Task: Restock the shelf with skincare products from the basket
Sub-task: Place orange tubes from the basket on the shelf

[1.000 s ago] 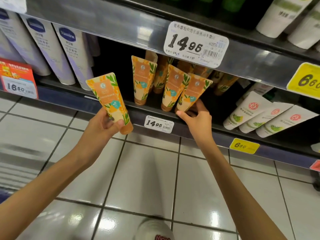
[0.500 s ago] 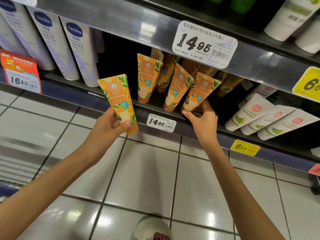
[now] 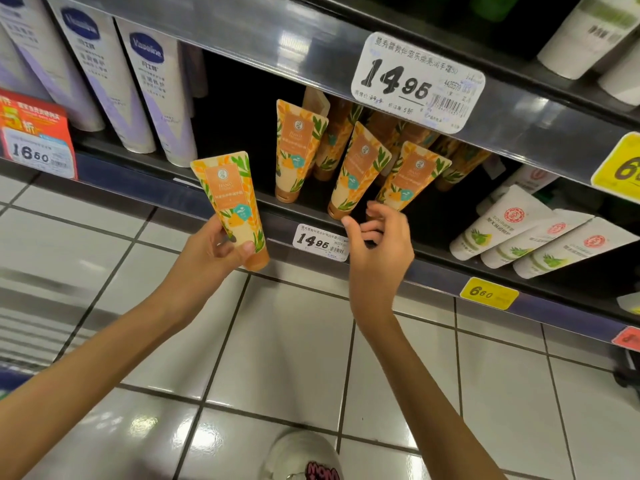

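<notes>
The left hand (image 3: 207, 258) grips an orange hand-cream tube (image 3: 230, 206) near its cap, just off the shelf (image 3: 436, 271) front edge; the right hand (image 3: 377, 251), fingers loosely curled around nothing, hovers beside matching tubes (image 3: 356, 168) standing at that edge.

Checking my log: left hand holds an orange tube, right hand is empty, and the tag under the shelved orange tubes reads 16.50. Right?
One slip: in the head view the tag under the shelved tubes reads 14.95, not 16.50. The rest holds: the left hand holds an orange tube and the right hand is empty.
</notes>
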A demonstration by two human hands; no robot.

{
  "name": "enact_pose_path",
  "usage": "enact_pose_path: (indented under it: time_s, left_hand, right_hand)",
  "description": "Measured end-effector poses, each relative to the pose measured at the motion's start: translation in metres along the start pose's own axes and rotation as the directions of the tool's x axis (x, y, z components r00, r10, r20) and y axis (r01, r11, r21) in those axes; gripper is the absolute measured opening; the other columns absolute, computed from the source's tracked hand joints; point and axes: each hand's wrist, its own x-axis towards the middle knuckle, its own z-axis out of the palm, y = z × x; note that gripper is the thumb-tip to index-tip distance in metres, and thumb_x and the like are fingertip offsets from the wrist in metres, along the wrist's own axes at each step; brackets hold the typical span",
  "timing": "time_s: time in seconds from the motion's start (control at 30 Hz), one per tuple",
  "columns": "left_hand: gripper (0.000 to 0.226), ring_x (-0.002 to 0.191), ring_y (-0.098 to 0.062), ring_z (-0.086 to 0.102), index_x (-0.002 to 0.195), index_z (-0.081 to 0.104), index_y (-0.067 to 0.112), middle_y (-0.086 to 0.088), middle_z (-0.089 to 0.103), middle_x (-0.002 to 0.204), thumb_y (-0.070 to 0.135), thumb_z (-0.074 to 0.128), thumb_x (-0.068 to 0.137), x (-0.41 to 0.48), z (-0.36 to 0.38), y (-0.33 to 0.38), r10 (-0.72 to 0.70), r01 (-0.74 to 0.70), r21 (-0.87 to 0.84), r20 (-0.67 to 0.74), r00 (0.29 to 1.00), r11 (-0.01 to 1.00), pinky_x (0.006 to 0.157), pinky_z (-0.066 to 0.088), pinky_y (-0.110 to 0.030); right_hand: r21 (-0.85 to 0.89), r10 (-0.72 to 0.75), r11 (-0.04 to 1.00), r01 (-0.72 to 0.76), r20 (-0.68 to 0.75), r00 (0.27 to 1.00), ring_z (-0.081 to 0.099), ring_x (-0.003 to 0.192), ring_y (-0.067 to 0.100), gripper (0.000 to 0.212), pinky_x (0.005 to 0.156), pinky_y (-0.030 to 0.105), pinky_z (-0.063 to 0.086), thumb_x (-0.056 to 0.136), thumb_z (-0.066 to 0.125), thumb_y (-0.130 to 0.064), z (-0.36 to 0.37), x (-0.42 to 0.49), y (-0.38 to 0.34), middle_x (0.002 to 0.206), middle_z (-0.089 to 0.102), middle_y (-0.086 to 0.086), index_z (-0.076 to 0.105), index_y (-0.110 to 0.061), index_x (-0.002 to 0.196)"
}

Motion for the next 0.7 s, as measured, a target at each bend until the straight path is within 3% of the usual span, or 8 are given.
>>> enact_pose_path:
  time_s: [0.1,0.23,0.3,0.4,0.6,0.7]
  left_hand:
    - [0.032,0.096,0.010,0.052,0.118,0.046,0.032,0.029,0.054,0.104,0.019,0.053,0.090,0.000,-0.004,-0.001,-0.006,0.006,-0.003,0.001,1.000,1.000,0.072,0.037,-0.009]
    - [0.031,0.086,0.023,0.055,0.117,0.047,0.033,0.029,0.056,0.103,0.019,0.054,0.090,-0.001,-0.009,-0.001,-0.001,0.001,0.013,-0.001,1.000,1.000,0.063,0.041,-0.004]
    - [0.031,0.084,0.026,0.054,0.117,0.048,0.032,0.028,0.057,0.103,0.019,0.054,0.090,-0.001,-0.011,-0.003,-0.002,0.002,0.011,-0.004,1.000,1.000,0.060,0.042,-0.001]
    - [0.031,0.082,0.027,0.053,0.118,0.048,0.030,0.028,0.056,0.102,0.019,0.054,0.089,-0.001,-0.013,-0.005,-0.009,0.009,0.016,-0.009,1.000,1.000,0.066,0.039,-0.006]
    - [0.027,0.082,0.027,0.054,0.108,0.049,0.038,0.028,0.058,0.098,0.018,0.054,0.089,-0.001,-0.016,-0.008,0.001,-0.001,0.000,0.001,1.000,1.000,0.056,0.042,0.003]
    - [0.030,0.084,0.026,0.054,0.116,0.048,0.033,0.026,0.058,0.103,0.019,0.053,0.089,0.001,-0.016,-0.010,-0.004,0.004,-0.002,0.000,1.000,1.000,0.057,0.042,0.004]
  right_hand:
    - [-0.028,0.029,0.999,-0.030,-0.042,0.999,0.054,0.068,0.013,0.025,0.062,0.020,0.048,0.082,0.068,-0.017,0.012,0.006,-0.007,0.092,0.055,0.000,0.060,-0.002,0.100]
    - [-0.136,0.087,0.986,-0.096,-0.070,0.994,0.050,0.071,0.004,0.026,0.068,-0.003,0.033,0.082,0.068,-0.023,0.023,0.009,0.000,0.100,0.066,0.013,0.059,0.000,0.090]
    - [-0.197,0.161,0.966,-0.170,-0.059,0.985,0.053,0.073,0.011,0.036,0.065,0.002,0.033,0.082,0.067,-0.031,0.026,0.013,0.002,0.092,0.066,0.014,0.060,-0.002,0.102]
    - [-0.209,0.253,0.944,-0.255,-0.038,0.967,0.061,0.076,0.021,0.046,0.069,0.022,0.040,0.081,0.067,-0.035,0.033,0.017,0.002,0.081,0.065,0.012,0.057,-0.007,0.117]
    - [-0.190,0.238,0.957,-0.220,0.075,0.968,0.064,0.076,0.023,0.041,0.076,0.030,0.049,0.086,0.063,-0.027,0.036,0.021,0.002,0.076,0.067,0.013,0.056,-0.010,0.123]
    - [-0.149,0.241,0.964,-0.220,0.135,0.961,0.065,0.076,0.023,0.042,0.077,0.031,0.052,0.087,0.061,-0.023,0.036,0.023,0.002,0.076,0.067,0.012,0.054,-0.011,0.127]
